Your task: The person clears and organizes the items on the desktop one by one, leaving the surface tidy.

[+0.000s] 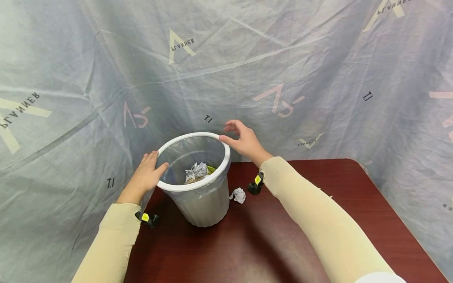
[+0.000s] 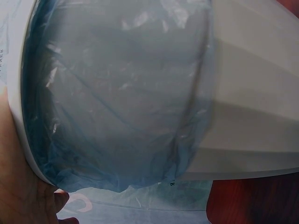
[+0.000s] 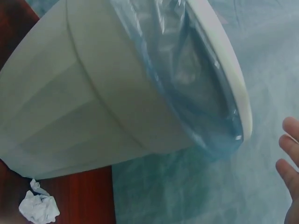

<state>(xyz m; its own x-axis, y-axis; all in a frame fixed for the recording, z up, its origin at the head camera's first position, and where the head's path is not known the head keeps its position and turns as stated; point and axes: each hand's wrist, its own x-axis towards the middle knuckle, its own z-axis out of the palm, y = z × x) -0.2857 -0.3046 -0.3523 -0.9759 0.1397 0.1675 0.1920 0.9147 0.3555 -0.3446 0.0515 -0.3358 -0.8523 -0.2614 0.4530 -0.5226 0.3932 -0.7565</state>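
A light grey trash bin [image 1: 209, 206] with a white rim ring [image 1: 184, 188] and a thin bluish plastic liner [image 2: 126, 93] stands on the table. Crumpled paper [image 1: 198, 170] and a bit of something yellow lie inside it. My left hand [image 1: 146, 175] rests at the left side of the rim, fingers fairly straight and thumb reaching over the opening. On the far right side, my right hand [image 1: 245, 141] has its thumb tip right at the rim. Its other fingers are loosely bent and spread away from the bin, as the right wrist view shows.
A crumpled white paper ball [image 1: 239, 195] lies on the dark red table [image 1: 283, 236], just right of the bin's base. Grey printed cloth [image 1: 226, 59] hangs behind and along the sides of the table. Small pale scraps lie near my right forearm.
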